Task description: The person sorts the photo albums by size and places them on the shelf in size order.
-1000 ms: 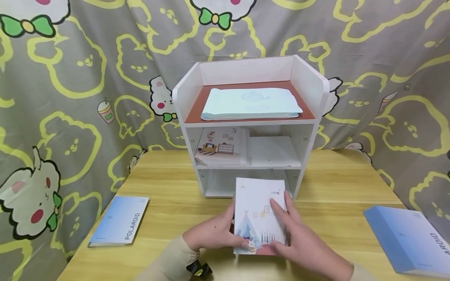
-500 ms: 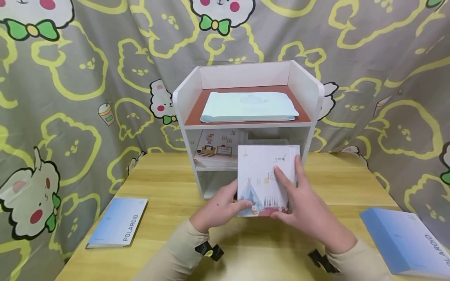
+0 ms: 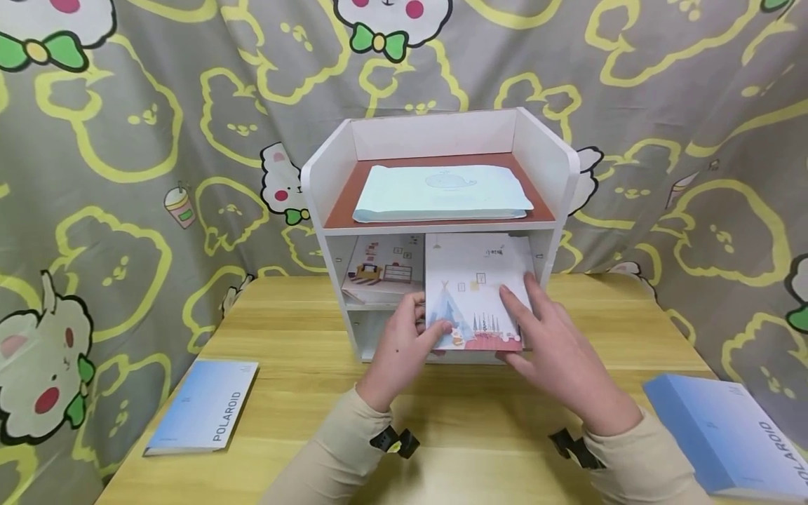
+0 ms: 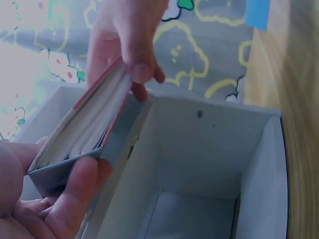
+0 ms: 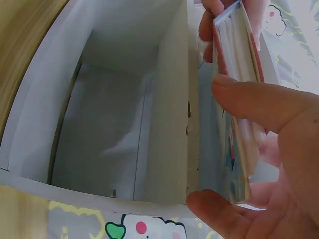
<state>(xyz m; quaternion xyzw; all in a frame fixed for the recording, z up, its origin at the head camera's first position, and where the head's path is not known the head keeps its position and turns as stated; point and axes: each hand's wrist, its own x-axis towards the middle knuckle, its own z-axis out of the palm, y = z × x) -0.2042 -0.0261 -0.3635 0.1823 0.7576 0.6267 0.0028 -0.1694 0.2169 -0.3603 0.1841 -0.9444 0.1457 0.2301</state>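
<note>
Both hands hold a white notebook [image 3: 470, 280] with a tent drawing on its cover. My left hand [image 3: 423, 319] grips its near left corner, thumb on top. My right hand [image 3: 530, 322] holds the right side, fingers lying over the cover. The notebook is tilted, with its far edge at the right half of the middle level of a white shelf unit [image 3: 549, 151]. In the left wrist view my left hand [image 4: 65, 199] pinches the notebook [image 4: 84, 129] beside the shelf unit's [image 4: 209, 149] lower opening. In the right wrist view my right hand [image 5: 279, 124] clasps the notebook's [image 5: 234, 74] edge.
A pale green book [image 3: 442, 189] lies on the shelf's top tray. An illustrated notebook [image 3: 381, 266] fills the left half of the middle level. Two blue POLAROID albums lie on the wooden table [image 3: 297, 337], one at the left [image 3: 202, 407] and one at the right [image 3: 726, 435]. A patterned curtain hangs behind.
The notebook has been lifted off the table and carried up and away from me, from in front of the bottom opening to the middle level. Both hands moved with it.
</note>
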